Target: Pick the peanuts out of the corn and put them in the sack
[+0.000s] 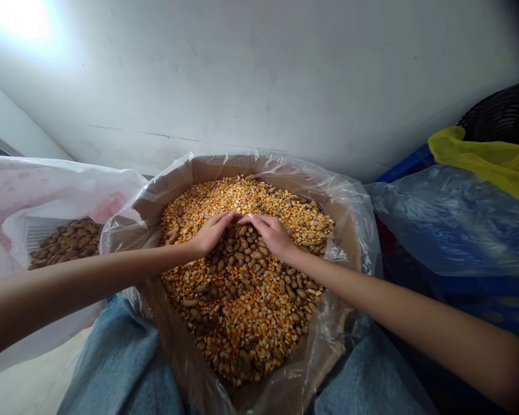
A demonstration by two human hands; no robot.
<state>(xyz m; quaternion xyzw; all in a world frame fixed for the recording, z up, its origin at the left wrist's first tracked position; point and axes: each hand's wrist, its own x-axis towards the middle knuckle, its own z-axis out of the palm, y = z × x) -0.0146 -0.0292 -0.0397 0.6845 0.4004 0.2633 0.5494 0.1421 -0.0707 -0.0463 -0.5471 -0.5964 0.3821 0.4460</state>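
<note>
Forearms, L hand & R hand around peanuts, w/ corn about

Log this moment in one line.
left hand: cupped round peanuts | right hand: cupped opposite | peanuts: gathered between hands, others scattered over corn | corn: inside bag

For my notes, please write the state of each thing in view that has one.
Peanuts: in shells, some heaped
Left hand: cupped around peanuts
Right hand: cupped around peanuts
Corn kernels: loose, mixed with peanuts
Large bag: open
White bag: peanuts inside
Clear plastic: crumpled
Yellow material: wrinkled
Blue crate: partly covered
</note>
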